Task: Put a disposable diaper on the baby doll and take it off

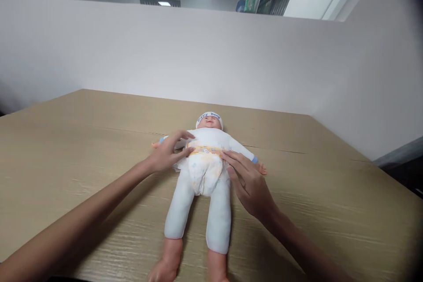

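Head view: doll [205, 172] lies face-up on the wooden table [82, 150], roughly centred and close to the person.
Doll axis: long axis runs away from the camera, head far, bare feet near, legs slightly spread; arms out to both sides.
Clothing: white suit, white cap [209, 119] with blue lettering, diaper [205, 169] wrapped round the hips with a yellow patterned waistband.
Left hand [168, 153]: on the doll's waist from the left side, fingers curled over the diaper's waistband edge, thumb near the doll's arm. Reads as a light pinch on the waistband corner, not a clenched fist.
Right hand [249, 183]: flat, fingers extended, fingertips touching the diaper's right side at the hip; pressing, not gripping anything.
Key relation: both hands flank the waistband, one on each side of the doll's long axis, about equally near; diaper sits directly between them, forward of the wrists.
Forearms: both bare, coming in from the bottom corners, converging on the doll's middle.
Surroundings: white partition wall [211, 57] behind the table; ceiling lights above; dark window area top right.
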Motion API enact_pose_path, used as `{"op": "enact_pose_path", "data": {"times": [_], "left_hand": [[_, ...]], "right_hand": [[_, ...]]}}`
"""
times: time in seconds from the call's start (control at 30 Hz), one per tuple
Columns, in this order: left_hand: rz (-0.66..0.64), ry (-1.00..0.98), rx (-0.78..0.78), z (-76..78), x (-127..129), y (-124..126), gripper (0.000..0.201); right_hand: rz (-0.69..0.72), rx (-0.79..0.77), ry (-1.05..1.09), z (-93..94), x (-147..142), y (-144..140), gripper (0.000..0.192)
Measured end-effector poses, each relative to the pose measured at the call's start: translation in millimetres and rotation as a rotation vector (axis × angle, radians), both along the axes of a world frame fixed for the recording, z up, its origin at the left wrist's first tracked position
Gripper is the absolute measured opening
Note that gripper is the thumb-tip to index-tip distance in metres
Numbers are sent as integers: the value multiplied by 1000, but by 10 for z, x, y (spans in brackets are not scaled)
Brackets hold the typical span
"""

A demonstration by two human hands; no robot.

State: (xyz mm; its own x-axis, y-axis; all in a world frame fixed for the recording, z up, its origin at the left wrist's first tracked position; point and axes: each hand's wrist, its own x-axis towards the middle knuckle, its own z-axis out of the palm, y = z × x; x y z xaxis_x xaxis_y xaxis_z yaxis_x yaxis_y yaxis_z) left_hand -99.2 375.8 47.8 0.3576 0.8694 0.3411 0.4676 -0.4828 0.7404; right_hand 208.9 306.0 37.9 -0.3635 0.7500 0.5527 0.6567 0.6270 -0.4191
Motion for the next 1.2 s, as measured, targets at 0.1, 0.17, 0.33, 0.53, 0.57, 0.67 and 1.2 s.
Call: {"op": "enact_pose_path", "data": {"times": [0.1, 0.17, 0.33, 0.53, 0.57, 0.67, 1.2], "left_hand": [[132, 185, 32, -248, -290, -60, 41], [175, 294, 26, -383, -416, -81, 41], [238, 418, -24, -519, -485, -56, 36], [151, 240, -271, -355, -537, 63, 39], [117, 188, -299, -299, -552, 78, 44], [19, -36, -369, -101, -535, 103, 57], [-83, -535, -415, -108, 276, 217, 33]], "right_hand": [[-15, 75, 2, 172, -163, 74, 37], [6, 105, -18, 284, -335, 151, 33], [114, 20, -215, 464, -808, 391, 26], [6, -106, -336, 452, -1048, 609, 16], [-8, -132, -333, 443, -1053, 632, 15], [-34, -189, -327, 421, -1058, 672, 15], [-63, -302, -109, 387, -1022, 699, 47]]}}
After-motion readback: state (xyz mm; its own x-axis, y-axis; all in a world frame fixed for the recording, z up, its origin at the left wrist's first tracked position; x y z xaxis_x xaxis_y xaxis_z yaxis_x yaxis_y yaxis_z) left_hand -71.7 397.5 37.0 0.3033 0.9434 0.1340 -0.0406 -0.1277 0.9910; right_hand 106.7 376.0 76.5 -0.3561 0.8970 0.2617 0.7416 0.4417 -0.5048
